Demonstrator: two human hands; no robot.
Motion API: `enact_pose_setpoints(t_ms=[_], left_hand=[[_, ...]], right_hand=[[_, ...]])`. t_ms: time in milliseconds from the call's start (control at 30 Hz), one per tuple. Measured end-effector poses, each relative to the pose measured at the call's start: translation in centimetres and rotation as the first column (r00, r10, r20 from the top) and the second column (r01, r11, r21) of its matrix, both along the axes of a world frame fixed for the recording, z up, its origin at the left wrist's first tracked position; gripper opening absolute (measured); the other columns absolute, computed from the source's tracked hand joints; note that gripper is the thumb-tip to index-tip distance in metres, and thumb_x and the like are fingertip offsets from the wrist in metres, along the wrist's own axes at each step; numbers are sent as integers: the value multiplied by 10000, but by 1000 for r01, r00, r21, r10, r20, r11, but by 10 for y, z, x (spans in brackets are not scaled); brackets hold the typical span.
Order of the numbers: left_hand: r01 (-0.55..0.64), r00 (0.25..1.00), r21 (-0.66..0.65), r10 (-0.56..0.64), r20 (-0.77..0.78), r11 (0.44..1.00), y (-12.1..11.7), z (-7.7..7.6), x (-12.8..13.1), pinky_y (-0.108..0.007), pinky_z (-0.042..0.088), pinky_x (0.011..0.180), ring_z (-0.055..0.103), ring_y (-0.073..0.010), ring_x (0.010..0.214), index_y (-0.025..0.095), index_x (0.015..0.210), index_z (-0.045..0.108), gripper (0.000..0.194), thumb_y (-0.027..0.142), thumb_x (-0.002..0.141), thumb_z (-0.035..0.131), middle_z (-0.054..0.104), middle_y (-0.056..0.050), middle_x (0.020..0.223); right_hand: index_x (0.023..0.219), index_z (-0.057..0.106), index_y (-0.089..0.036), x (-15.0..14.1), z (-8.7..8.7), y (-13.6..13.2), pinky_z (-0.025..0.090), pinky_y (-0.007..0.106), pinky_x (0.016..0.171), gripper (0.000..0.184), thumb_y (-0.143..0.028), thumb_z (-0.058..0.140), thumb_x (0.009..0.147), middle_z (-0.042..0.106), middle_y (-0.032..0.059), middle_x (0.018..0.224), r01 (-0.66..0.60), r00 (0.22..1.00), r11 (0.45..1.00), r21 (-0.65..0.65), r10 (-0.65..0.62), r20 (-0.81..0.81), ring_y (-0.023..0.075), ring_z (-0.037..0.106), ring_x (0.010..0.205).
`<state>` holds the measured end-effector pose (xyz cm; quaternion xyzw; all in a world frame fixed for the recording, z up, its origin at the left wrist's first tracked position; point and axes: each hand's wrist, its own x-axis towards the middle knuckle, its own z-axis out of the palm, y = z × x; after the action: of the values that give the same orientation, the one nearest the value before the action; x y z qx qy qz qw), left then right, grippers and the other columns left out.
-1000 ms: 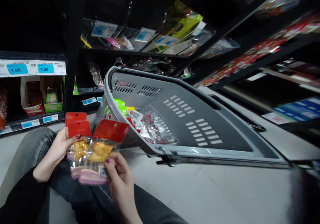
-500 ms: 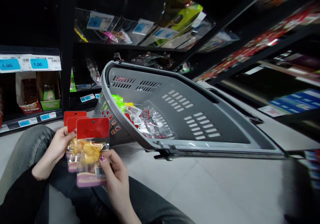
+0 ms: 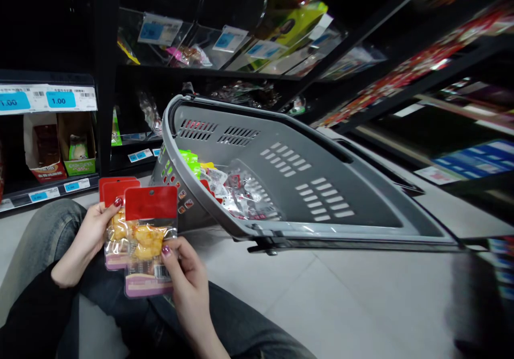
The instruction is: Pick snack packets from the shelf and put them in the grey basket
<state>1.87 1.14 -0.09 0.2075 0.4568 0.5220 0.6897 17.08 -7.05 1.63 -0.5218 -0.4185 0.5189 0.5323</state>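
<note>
My left hand (image 3: pixel 91 229) pinches the upper left side of some red-topped snack packets (image 3: pixel 117 230), its thumb on the front. Overlapping them on the right is another packet (image 3: pixel 150 204) of the same kind, with a clear window, yellow food inside and a lilac lower band with a barcode. My right hand (image 3: pixel 187 273) grips this front packet by its right edge, thumb in front. Both hands are closed above my lap. A grey shopping basket (image 3: pixel 225 230) lies just beyond them, tilted, its mouth towards me.
Inside the basket are clear, red-printed packets (image 3: pixel 244 193) and green ones (image 3: pixel 188 161). Dark shelves with price labels (image 3: pixel 60 99) stand behind and to the right. Small open boxes (image 3: pixel 78 150) sit on the low left shelf. Pale floor tiles (image 3: pixel 321 300) stretch to the right.
The front packet has shifted slightly right and up, spreading a little from the ones behind. Those behind now overlap each other more closely. The basket stays in place.
</note>
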Motion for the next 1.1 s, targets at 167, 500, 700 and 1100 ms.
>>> enact_pose_setpoints(t_ms=[167, 500, 700, 1100], left_hand=[[37, 999, 12, -37, -4, 999, -1, -2, -2, -228, 454, 467, 595, -143, 456, 122, 646, 624, 261, 308, 544, 775, 654, -12, 520], [24, 1000, -31, -24, -13, 999, -1, -1, -3, -232, 483, 475, 600, -137, 467, 117, 638, 603, 303, 320, 520, 796, 658, -16, 534], [19, 1000, -55, -19, -13, 998, -1, 0, -3, -249, 518, 518, 634, -154, 510, 111, 651, 617, 332, 317, 481, 814, 694, -41, 585], [61, 997, -49, -59, 42, 997, -2, 3, -2, -255, 521, 512, 634, -164, 497, 104, 665, 656, 343, 331, 464, 816, 693, -46, 567]], right_hand=[[715, 542, -182, -1, 5, 5, 320, 216, 538, 239, -394, 646, 747, 490, -32, 613, -90, 928, 995, -39, 70, -365, 104, 443, 564], [460, 214, -180, 2, 7, 12, 185, 223, 433, 553, -439, 604, 755, 175, -84, 365, -517, 249, 799, 307, 483, -839, 69, 185, 354], [505, 340, -181, 20, 39, 6, 183, 182, 371, 459, -428, 650, 734, 225, -71, 433, -419, 462, 869, 263, 454, -762, 73, 173, 391], [623, 548, -217, 146, 152, 75, 418, 280, 523, 173, -303, 697, 635, 587, 0, 623, -16, 662, 966, 258, -183, 726, 157, 548, 572]])
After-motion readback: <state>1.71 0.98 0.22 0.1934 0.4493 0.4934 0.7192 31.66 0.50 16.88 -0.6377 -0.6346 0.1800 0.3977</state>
